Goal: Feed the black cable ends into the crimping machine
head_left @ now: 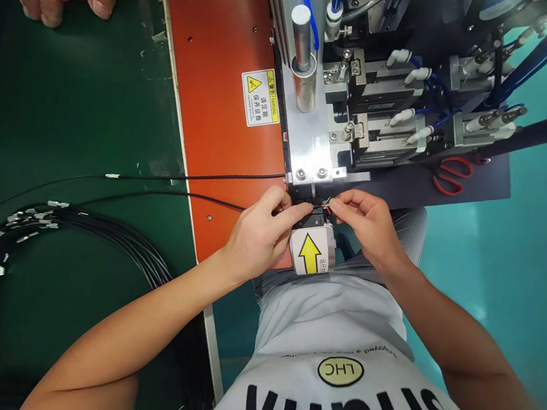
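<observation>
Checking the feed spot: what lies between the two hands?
Head view: a small black fixture with coloured wire ends, between left hand and right hand, above the yellow-arrow label.

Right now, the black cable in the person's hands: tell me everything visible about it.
The black cable is thin, with a smooth plastic-looking jacket. It lies slack, slightly curved, from the cable bundle on the green mat across the orange plate into the left hand, whose fingers pinch it. Beyond, thin coloured cores, one red, sit pinched by the right hand under the machine's metal block.
</observation>
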The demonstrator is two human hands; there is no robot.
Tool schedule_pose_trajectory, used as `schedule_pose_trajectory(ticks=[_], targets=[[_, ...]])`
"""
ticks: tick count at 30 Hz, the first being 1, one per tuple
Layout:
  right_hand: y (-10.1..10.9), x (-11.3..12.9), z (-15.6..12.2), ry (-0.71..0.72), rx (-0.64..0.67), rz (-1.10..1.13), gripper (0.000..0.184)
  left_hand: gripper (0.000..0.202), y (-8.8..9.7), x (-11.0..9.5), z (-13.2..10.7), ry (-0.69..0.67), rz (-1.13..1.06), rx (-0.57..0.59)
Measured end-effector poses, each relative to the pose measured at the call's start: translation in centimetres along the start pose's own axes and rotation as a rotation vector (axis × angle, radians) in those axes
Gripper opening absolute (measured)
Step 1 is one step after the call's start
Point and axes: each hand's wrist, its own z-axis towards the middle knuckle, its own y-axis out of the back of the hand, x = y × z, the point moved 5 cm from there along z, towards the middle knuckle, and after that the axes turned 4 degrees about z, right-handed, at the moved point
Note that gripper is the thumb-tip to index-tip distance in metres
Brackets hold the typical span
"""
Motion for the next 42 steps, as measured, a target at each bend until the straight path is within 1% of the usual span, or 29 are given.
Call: schedule_pose_trajectory(ticks=[6,15,21,27,33,37,42], targets=[[0.0,0.1,0.0,0.013,0.011,-0.001,0.023,0.032,0.1,-0.1,0.2,0.002,-0.036,-0.010],[-0.1,1.1,0.0,0.053,-0.007,-0.090,0.027,0.030,0.0,0.0,0.0,0.021,-0.029,-0.013],[-0.1,0.5,0.2,0.013,0.014,-0.033,0.027,0.031,0.0,0.0,0.1,0.003,-0.025,-0.015],[0.0,0.1,0.3,0.012,0.049,-0.017,0.025,0.034,0.0,-0.1,0.2,-0.011,0.017,0.006],[0.0,0.6,0.3,0.042,0.044,-0.071,0.027,0.036,0.1,-0.5,0.4,-0.045,0.083,0.047],[-0.1,1.0,0.2,0.032,0.044,-0.107,0.026,0.036,0.1,-0.6,0.6,-0.065,0.138,0.049],[-0.2,0.7,0.1,0.011,0.060,-0.052,0.025,0.036,0.1,-0.6,0.6,-0.072,0.132,0.033]])
